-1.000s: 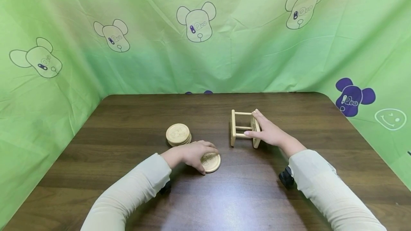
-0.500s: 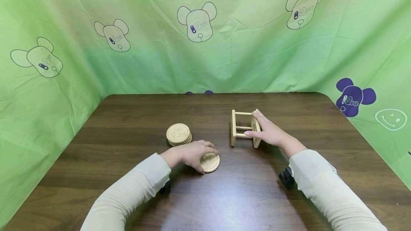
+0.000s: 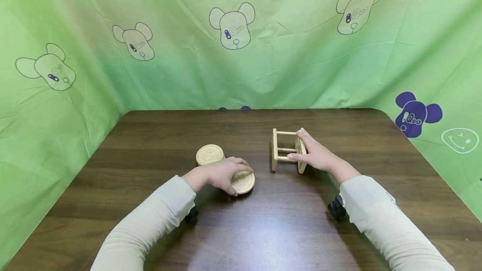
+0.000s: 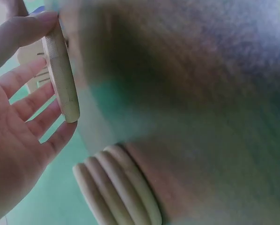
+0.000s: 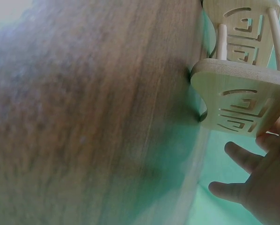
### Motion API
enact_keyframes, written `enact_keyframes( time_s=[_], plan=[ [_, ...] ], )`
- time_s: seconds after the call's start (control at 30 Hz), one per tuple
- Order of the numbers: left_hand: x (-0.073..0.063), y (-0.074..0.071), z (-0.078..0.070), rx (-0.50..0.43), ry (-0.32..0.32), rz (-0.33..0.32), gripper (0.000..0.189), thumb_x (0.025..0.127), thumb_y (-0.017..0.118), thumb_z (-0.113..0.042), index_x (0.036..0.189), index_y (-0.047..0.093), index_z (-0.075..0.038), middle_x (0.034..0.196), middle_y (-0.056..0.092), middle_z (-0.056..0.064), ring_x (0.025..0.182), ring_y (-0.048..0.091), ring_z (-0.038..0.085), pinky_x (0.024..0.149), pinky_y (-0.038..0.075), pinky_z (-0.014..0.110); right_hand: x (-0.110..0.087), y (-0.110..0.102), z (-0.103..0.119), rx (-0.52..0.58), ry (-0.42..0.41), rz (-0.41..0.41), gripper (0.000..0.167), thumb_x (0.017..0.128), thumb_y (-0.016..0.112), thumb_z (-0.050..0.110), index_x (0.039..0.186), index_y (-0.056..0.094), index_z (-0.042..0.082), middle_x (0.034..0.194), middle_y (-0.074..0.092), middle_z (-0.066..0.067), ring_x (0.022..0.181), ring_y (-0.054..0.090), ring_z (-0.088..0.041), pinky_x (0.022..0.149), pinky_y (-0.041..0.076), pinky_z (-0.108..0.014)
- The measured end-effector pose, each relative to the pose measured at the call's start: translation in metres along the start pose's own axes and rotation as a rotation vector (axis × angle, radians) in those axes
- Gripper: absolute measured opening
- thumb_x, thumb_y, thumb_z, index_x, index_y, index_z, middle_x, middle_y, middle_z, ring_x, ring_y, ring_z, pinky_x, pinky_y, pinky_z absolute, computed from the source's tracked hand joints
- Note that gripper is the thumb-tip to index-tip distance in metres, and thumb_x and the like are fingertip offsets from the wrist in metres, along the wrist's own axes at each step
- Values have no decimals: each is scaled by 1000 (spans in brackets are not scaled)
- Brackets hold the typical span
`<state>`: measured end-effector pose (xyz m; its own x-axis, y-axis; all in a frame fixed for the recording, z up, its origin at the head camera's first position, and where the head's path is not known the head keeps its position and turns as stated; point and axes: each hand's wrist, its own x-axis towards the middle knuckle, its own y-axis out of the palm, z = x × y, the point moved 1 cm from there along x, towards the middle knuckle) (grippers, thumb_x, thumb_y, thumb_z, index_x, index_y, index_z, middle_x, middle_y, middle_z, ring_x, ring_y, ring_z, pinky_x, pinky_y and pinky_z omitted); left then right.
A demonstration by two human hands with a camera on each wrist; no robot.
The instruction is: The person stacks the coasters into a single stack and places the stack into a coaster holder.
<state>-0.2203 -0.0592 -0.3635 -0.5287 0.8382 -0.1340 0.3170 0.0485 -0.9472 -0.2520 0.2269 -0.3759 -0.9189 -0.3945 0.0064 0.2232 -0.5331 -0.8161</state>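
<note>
My left hand (image 3: 222, 173) pinches a round wooden coaster (image 3: 244, 183) by its rim, thumb on one side and fingertips on the other. In the left wrist view that coaster (image 4: 62, 75) is seen edge-on, off the tabletop. Just beyond this hand, a stack of several similar coasters (image 3: 209, 154) is partly covered by it. On the right, my right hand (image 3: 318, 154) holds the near-side panel of a pale wooden coaster holder (image 3: 274, 149). Cut-out line patterns mark the holder's panels (image 5: 243, 105) in the right wrist view, where two fingers stick out straight, clear of the wood.
Everything stands on a dark wood-grain table (image 3: 241, 237) with rounded far corners. A green cloth (image 3: 180, 74) printed with bear heads hangs behind it and along both sides. Black wrist cameras (image 3: 336, 208) sit under the sleeves.
The left hand has raised the coaster off the table and moved slightly up and left in view, covering more of the stack. The right hand and the holder stay put.
</note>
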Motion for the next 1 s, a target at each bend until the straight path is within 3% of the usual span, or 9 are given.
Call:
enact_keyframes(
  time_s=[0.57,1.0],
  plan=[
    [-9,-19,16,-14,-11,-87,68,60,72,-23,122,47,-10,120,43,6,109,39,19,87,33,30,-1,0,0,5,0,-5,92,78,57,44,135,7,-8,139,-5,-24,126,0,-36,98,7,-50],
    [-25,-31,32,-91,-126,-130,70,61,72,-20,125,45,-10,124,40,5,110,37,19,86,33,30,-1,0,3,7,2,-1,93,77,57,46,135,6,-6,140,-5,-22,126,0,-35,98,8,-50]
  ],
)
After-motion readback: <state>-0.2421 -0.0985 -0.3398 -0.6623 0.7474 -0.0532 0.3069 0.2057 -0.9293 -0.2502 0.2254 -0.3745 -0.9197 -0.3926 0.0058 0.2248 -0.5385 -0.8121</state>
